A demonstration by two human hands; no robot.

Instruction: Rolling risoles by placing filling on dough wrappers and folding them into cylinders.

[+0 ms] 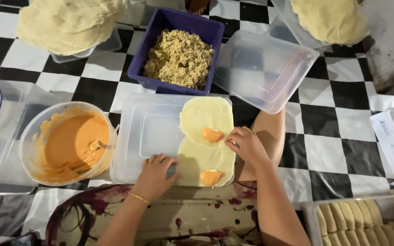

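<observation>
From the head camera I look down on a checkered black and white floor covering (338, 150). My left hand (155, 175) sits at lower centre, fingers curled down and pressing the near edge of the lower wrapper (201, 159), not gripping anything I can see. My right hand (247, 145) is just right of centre, fingertips pinched loosely at the seam where the upper wrapper (206, 116) overlaps the lower one. Both pale round wrappers lie on an upturned clear plastic lid (147, 134) in the middle of the frame, and each carries an orange dab of sauce (212, 135). Left of the lid stands a clear tub of orange sauce (69, 143) with a spoon in it. Above centre is a purple box of noodles (178, 57). Stacks of wrappers (67, 23) fill the upper left and upper right corners. In the lower right corner a tray holds finished rolls (361, 223).
</observation>
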